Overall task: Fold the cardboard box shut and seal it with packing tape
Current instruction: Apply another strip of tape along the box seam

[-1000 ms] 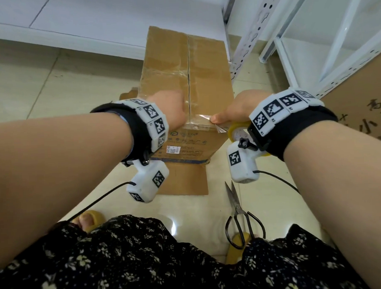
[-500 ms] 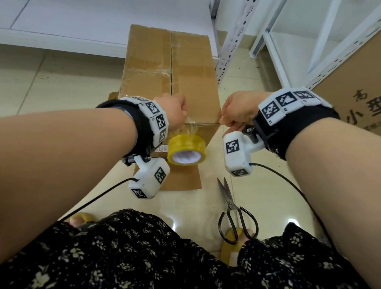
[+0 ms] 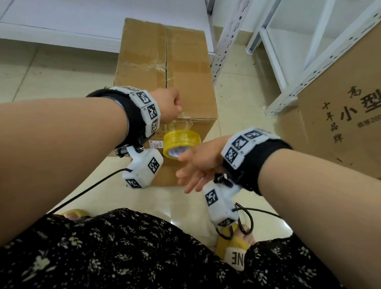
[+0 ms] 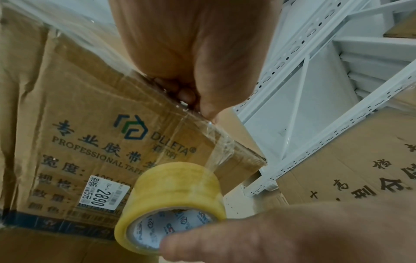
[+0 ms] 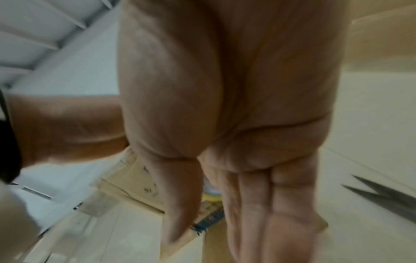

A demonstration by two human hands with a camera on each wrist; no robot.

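- Two flaps lie folded shut on top of the box [image 3: 182, 64], which stands on the tiled floor beside a white rack [image 3: 290, 61]; clear tape crosses their seam.
- The left hand [image 3: 167, 105], curled into a fist, presses the tape strip [image 4: 219, 153] down at the box's near top edge.
- The yellow roll [image 3: 182, 142] hangs from that strip against the box's front face, just below the edge.
- The right hand [image 3: 199, 165] is free, fingers spread and relaxed, just below the roll; whether its thumb touches the roll is unclear.
- Scissors [image 5: 387, 197] lie on the floor by the right hand.
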